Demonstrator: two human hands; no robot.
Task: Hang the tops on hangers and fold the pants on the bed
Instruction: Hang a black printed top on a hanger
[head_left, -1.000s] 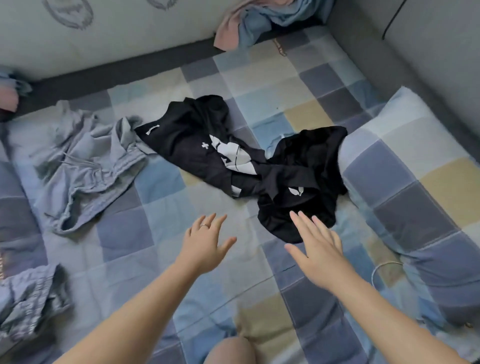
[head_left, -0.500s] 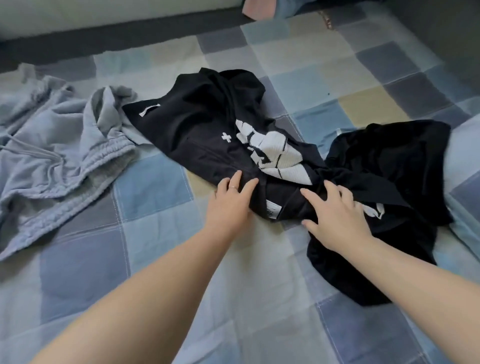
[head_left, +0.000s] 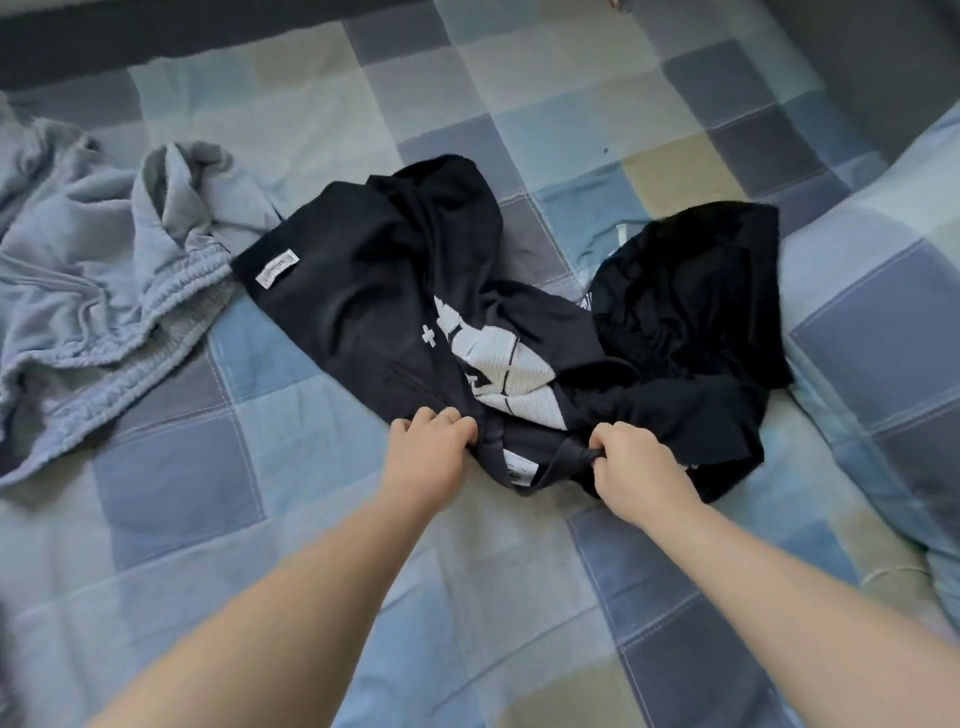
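So there were three pieces of clothing on the bed (head_left: 311, 545). One pair of grey sweatpants (head_left: 78, 291) lay crumpled at the far left. One printed black top (head_left: 363, 291) sat in the middle, just touching them. A second black garment (head_left: 691, 312) was bunched up right of that, against the one checked pillow (head_left: 883, 322). Both hands were at the top's near edge. The left hand (head_left: 426, 457) had its fingers clenched around a fold of it. The right hand (head_left: 634, 462) had a twisted bit gripped in its curled fingers. Two white tags showed on that top.
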